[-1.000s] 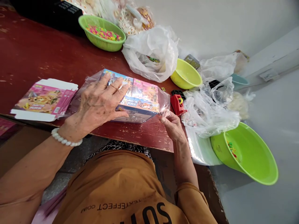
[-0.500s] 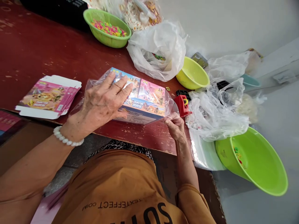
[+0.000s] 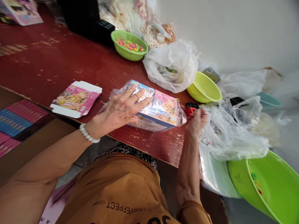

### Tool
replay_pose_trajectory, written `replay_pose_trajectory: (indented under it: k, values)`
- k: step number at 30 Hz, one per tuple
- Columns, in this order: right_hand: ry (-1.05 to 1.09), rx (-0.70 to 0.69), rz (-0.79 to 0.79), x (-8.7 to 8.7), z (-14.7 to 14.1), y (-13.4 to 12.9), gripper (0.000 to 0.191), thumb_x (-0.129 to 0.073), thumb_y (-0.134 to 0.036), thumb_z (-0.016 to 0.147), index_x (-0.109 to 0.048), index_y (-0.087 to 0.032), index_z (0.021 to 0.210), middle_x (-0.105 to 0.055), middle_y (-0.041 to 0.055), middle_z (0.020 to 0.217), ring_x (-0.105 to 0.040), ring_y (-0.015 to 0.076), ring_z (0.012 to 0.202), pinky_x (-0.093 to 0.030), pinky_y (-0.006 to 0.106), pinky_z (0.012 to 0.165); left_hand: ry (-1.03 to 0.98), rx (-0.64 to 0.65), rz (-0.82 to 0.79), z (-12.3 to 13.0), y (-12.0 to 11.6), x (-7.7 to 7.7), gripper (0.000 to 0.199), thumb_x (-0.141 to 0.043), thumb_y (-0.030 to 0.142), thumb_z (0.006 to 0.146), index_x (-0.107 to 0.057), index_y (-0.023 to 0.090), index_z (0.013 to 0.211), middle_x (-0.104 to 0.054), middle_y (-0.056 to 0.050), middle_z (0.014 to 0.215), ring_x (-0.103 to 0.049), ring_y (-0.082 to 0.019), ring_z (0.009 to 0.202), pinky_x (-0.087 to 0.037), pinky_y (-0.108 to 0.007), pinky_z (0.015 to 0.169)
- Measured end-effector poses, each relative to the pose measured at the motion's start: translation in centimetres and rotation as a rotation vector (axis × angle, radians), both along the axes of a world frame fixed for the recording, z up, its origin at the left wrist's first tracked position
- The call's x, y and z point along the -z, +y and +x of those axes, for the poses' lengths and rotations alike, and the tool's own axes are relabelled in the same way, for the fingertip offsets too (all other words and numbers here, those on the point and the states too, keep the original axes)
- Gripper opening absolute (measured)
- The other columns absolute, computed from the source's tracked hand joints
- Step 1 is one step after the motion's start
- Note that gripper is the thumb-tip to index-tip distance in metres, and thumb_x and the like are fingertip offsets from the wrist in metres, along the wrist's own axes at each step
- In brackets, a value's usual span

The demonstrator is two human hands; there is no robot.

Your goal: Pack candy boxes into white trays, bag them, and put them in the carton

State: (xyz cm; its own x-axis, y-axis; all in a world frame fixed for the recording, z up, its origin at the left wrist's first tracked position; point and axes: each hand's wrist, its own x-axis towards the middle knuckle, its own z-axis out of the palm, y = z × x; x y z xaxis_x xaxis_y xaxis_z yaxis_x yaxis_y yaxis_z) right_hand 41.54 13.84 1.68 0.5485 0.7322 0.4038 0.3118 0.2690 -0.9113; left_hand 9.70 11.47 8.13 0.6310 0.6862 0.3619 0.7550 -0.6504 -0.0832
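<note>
A display box (image 3: 155, 121), with blue and pink printed cartons showing on top, lies on the table inside a clear plastic bag (image 3: 181, 116). My left hand (image 3: 123, 107) rests across its top left part, fingers spread and flat. Beyond the box's right end is my right hand (image 3: 197, 123), apart from the bag and blurred, so its fingers are hard to read. Right by it sits a red tape dispenser (image 3: 190, 111), partly covered by the hand. A flattened pink carton (image 3: 76, 99) lies to the left.
Along the back stand a green basket (image 3: 130, 54) of small colourful pieces, a white plastic bag (image 3: 173, 68) and a yellow bowl (image 3: 204, 88). Crumpled clear bags (image 3: 233, 133) and a large green tub (image 3: 275, 186) fill the right side. The red table's front edge (image 3: 149, 152) runs near my body.
My right hand has let go of the plastic at the box's right end and moved right to the tape dispenser. My left hand stays on the box. The view has shifted.
</note>
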Motion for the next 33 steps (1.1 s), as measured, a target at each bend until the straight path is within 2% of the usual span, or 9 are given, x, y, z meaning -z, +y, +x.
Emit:
replay_pose_trajectory:
  k: [3,5,8,12,15,18,21,24,33]
  values:
    - [-0.469,-0.105,0.135,-3.7,-0.9,-1.8,0.074,-0.05,-0.081,0.095,-0.056,-0.026,0.146,-0.068,0.0125,0.13,-0.069,0.0295,0.116,-0.058,0.054,0.101,-0.002,0.001,0.004,0.0,0.2,0.4,0.09,-0.092,0.023,0.083,-0.051,0.025,0.163,-0.051,-0.018,0.169,-0.04,-0.047,0.16,-0.049,-0.066,0.122]
    - [-0.96,-0.311,0.084,-5.5,-3.0,-1.6,0.089,-0.053,-0.089,0.092,-0.053,-0.027,0.157,-0.057,0.0176,0.156,-0.053,0.0404,0.145,-0.046,0.064,0.116,0.004,0.005,0.009,0.0,0.3,0.5,0.086,-0.09,0.025,0.085,-0.051,0.025,0.162,-0.051,-0.017,0.168,-0.039,-0.046,0.161,-0.048,-0.065,0.122]
    - [-1.272,-0.536,-0.028,-6.2,-6.0,0.5,0.112,-0.05,-0.103,0.081,-0.043,-0.031,0.166,-0.046,0.0158,0.168,-0.045,0.0469,0.148,-0.039,0.071,0.118,0.038,0.019,0.041,-0.5,0.4,0.1,0.084,-0.089,0.029,0.086,-0.052,0.025,0.161,-0.05,-0.017,0.169,-0.039,-0.046,0.161,-0.037,-0.069,0.129]
    - [-1.326,-0.648,-0.105,-5.1,-6.7,2.8,0.122,-0.047,-0.108,0.075,-0.031,-0.036,0.172,-0.043,0.014,0.171,-0.047,0.046,0.141,-0.041,0.068,0.116,-0.105,-0.102,0.061,-3.3,0.5,0.2,0.096,-0.095,0.048,0.079,-0.05,0.033,0.162,-0.032,-0.015,0.18,-0.02,-0.051,0.168,-0.007,-0.082,0.131]
    - [-1.344,-0.658,-0.101,-4.9,-5.9,2.7,0.126,-0.042,-0.11,0.074,-0.028,-0.035,0.174,-0.041,0.0154,0.171,-0.044,0.0475,0.142,-0.041,0.069,0.115,-0.435,-0.275,-0.095,-6.2,0.5,1.8,0.117,-0.096,0.058,0.072,-0.038,0.022,0.168,-0.054,-0.024,0.163,-0.046,-0.049,0.156,-0.029,-0.074,0.13]
    - [-1.345,-0.659,-0.1,-5.1,-5.6,2.3,0.124,-0.04,-0.109,0.076,-0.026,-0.036,0.174,-0.041,0.0148,0.17,-0.044,0.0473,0.143,-0.041,0.068,0.115,-0.805,-0.275,-0.328,-7.7,0.2,3.7,0.081,-0.088,0.053,0.079,-0.061,0.015,0.146,-0.08,-0.014,0.118,-0.077,-0.033,0.11,-0.06,-0.05,0.105]
    - [-1.353,-0.663,-0.096,-5.3,-5.5,2.3,0.118,-0.041,-0.106,0.08,-0.023,-0.037,0.174,-0.041,0.0136,0.17,-0.045,0.0456,0.141,-0.042,0.066,0.113,-0.99,-0.21,-0.427,-7.9,-0.4,4.6,0.027,-0.077,0.045,0.085,-0.078,0.02,0.094,-0.08,-0.006,0.09,-0.075,-0.022,0.084,-0.063,-0.034,0.081]
    - [-1.369,-0.671,-0.095,-5.3,-5.4,2.3,0.12,-0.042,-0.105,0.08,-0.02,-0.035,0.176,-0.039,0.0149,0.17,-0.044,0.0461,0.141,-0.043,0.066,0.112,-1.037,-0.179,-0.392,-8.0,-0.4,4.9,0.018,-0.074,0.039,0.084,-0.077,0.022,0.08,-0.078,-0.003,0.081,-0.071,-0.019,0.077,-0.061,-0.032,0.075]
    - [-1.389,-0.68,-0.084,-5.3,-5.1,1.8,0.123,-0.048,-0.105,0.077,-0.021,-0.036,0.176,-0.039,0.0169,0.166,-0.045,0.0477,0.138,-0.04,0.068,0.109,-1.005,-0.047,-0.235,-5.0,3.3,7.2,0.011,-0.054,0.025,0.094,-0.065,0.023,0.091,-0.073,-0.006,0.09,-0.068,-0.023,0.089,-0.056,-0.039,0.085]
